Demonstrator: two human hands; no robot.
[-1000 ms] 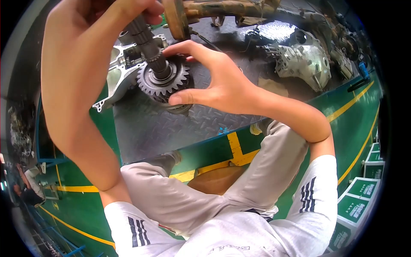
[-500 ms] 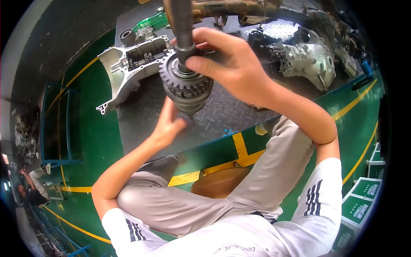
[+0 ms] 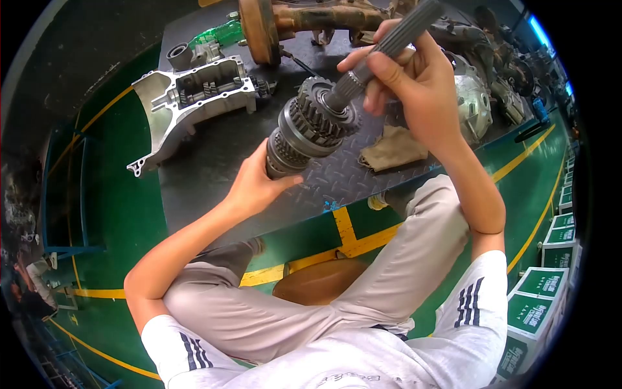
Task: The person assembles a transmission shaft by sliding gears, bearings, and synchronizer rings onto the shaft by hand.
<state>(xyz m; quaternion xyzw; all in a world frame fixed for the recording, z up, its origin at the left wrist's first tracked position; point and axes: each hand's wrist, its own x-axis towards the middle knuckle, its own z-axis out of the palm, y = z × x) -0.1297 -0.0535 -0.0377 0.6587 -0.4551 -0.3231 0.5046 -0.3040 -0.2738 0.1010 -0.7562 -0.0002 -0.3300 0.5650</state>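
Observation:
A gear shaft assembly (image 3: 308, 126) is held tilted above the dark metal bench, its gears at the lower left and its splined bare end at the upper right. My left hand (image 3: 256, 181) grips the lower gear end, with the thumb beneath it. The fingers of my right hand (image 3: 414, 81) are wrapped round the splined shaft near its upper end. To the left lies an open silver housing half (image 3: 188, 97) with a smaller geared shaft inside. A beige cloth (image 3: 394, 149) rests on the bench below my right hand.
The bench top (image 3: 214, 201) has a tread-plate surface. A rusty axle with a round drum (image 3: 259, 29) lies along the back. Another silver housing (image 3: 473, 100) sits at the right, partly behind my right hand. Green-and-white boxes (image 3: 534, 305) stand on the floor at the lower right.
The assembly has swung from upright to a slant, its shaft end now pointing upper right. My left hand has moved from the shaft's top to its lower gears; my right hand has moved up the shaft.

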